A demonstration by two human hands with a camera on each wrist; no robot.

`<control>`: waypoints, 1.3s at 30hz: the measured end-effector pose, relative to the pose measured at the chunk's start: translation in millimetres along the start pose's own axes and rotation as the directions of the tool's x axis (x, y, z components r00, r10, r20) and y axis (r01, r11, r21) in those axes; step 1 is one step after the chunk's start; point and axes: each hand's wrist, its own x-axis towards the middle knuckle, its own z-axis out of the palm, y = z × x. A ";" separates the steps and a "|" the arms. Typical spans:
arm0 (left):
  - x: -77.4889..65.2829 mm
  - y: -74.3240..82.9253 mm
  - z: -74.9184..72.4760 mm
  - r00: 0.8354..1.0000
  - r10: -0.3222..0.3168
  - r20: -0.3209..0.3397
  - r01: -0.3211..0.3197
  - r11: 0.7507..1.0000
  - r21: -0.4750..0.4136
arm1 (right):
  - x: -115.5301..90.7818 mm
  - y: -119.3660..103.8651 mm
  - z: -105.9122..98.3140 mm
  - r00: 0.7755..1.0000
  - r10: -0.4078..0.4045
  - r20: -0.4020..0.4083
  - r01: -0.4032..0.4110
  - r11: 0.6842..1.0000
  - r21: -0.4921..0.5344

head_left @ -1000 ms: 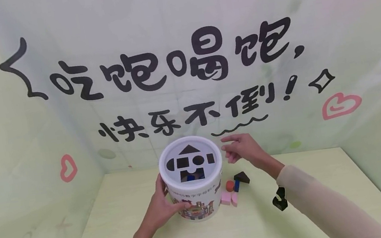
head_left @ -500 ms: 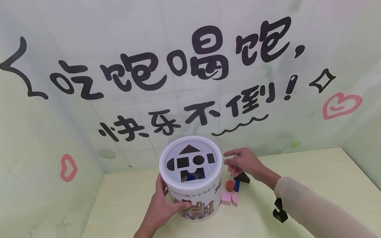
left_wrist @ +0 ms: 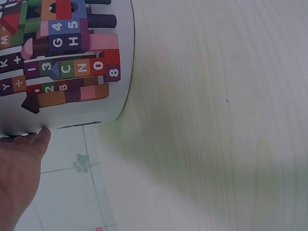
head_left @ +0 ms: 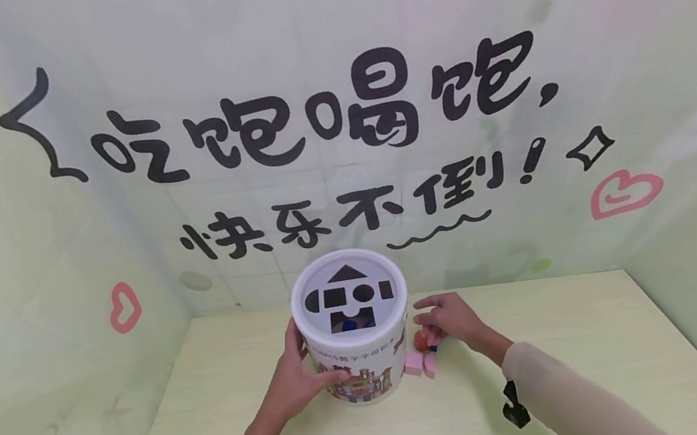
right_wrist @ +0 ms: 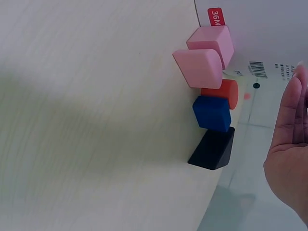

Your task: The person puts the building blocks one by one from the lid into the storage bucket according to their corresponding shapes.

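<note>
A white toy-block bucket (head_left: 379, 346) with shaped cut-outs in its lid stands on the table. My left hand (head_left: 296, 385) grips its left side, thumb across the printed front, other fingers mostly hidden behind. My right hand (head_left: 456, 318) hovers at the bucket's right, over small blocks, holding nothing that I can see. The right wrist view shows those blocks in a row: a pink block (right_wrist: 216, 41), a pink round-sided block (right_wrist: 199, 70), an orange-red cylinder (right_wrist: 232, 92), a blue block (right_wrist: 211, 114) and a black triangular block (right_wrist: 211, 149). The right fingers (right_wrist: 288, 115) appear apart from them.
The pale wooden table (head_left: 214, 406) meets printed fabric walls at the back and sides. Large black lettering (head_left: 319, 119) covers the back wall. Blue pieces (head_left: 350, 325) show inside the bucket through a lid opening.
My right hand has come down from beside the lid toward the blocks, and in the head view it now hides the black one. The left hand and the bucket have stayed put.
</note>
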 end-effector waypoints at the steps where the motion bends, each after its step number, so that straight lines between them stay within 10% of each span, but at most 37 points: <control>1: -0.1 0.0 0.1 1.000 -0.002 0.001 0.002 1.000 -0.001 | -0.1 2.2 0.4 1.000 0.006 -0.001 -0.006 1.000 -0.001; 39: 0.1 -2.0 -0.5 1.000 -0.018 -0.001 0.018 1.000 0.020 | -4.1 30.3 22.1 0.996 0.076 -0.051 -0.086 0.970 -0.228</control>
